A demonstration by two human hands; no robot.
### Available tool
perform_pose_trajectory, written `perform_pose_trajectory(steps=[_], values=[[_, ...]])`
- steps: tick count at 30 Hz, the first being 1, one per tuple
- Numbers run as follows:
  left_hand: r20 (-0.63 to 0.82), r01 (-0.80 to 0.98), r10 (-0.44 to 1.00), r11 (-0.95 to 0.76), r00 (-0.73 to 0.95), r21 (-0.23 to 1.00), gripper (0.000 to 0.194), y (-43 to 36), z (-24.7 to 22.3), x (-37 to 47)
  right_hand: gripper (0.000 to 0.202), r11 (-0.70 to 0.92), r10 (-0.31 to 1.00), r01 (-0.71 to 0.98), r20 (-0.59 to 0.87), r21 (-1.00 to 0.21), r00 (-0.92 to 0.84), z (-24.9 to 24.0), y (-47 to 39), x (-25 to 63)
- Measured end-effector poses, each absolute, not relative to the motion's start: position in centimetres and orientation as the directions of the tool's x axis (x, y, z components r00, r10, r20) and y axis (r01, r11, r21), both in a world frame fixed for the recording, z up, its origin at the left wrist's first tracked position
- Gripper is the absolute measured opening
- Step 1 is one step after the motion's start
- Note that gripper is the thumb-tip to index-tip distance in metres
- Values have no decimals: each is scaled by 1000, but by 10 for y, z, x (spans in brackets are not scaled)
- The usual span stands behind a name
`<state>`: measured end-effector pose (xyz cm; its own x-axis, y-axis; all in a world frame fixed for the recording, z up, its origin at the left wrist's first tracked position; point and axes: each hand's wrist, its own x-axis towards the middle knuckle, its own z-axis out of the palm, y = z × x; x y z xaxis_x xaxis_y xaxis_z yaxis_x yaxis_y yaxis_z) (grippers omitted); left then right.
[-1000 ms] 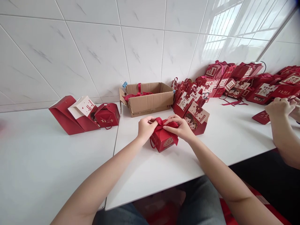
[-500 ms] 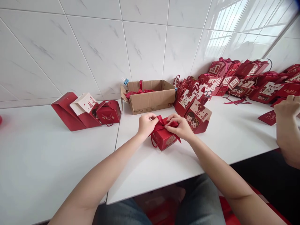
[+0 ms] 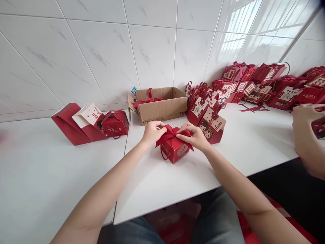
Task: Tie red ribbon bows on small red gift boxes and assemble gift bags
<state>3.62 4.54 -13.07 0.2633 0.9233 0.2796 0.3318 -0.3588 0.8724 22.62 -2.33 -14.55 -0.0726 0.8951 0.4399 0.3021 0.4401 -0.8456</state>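
Observation:
A small red gift box stands on the white table in front of me, with a round patterned spot on one side and a cord handle hanging at its left. On its top lies a red ribbon bow. My left hand pinches the bow's left loop. The right loop is between the thumb and fingers of my right hand. Both hands are above the box, one on each side of the bow's knot.
Behind is a cardboard box holding red ribbon. Folded red boxes stand at the left. Decorated boxes are behind my right hand, with stacked boxes farther right. Another person's hands hold a box at the right edge.
My left hand has moved slightly left and the bow's loops look wider and fuller. The view has shifted a little. The other person's hands now have a box between them.

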Motion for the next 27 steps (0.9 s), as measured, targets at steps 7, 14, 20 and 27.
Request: perform_pose_trajectory(steps=[7, 14, 20, 27], values=[[262, 490, 904, -406, 337, 772, 18, 55, -103, 6, 32, 421, 902, 97, 406, -902, -146, -150, -15, 241], [266, 616, 889, -452, 373, 645, 24, 52, -90, -7, 31, 403, 915, 166, 390, -900, -107, -159, -15, 234], [131, 606, 935, -316, 330, 730, 18, 56, -93, -7, 29, 361, 931, 186, 363, -914, -23, -163, -11, 230], [80, 545, 935, -269, 346, 794, 17, 52, -92, -8, 23, 389, 910, 341, 414, -856, 0, -160, -14, 231]])
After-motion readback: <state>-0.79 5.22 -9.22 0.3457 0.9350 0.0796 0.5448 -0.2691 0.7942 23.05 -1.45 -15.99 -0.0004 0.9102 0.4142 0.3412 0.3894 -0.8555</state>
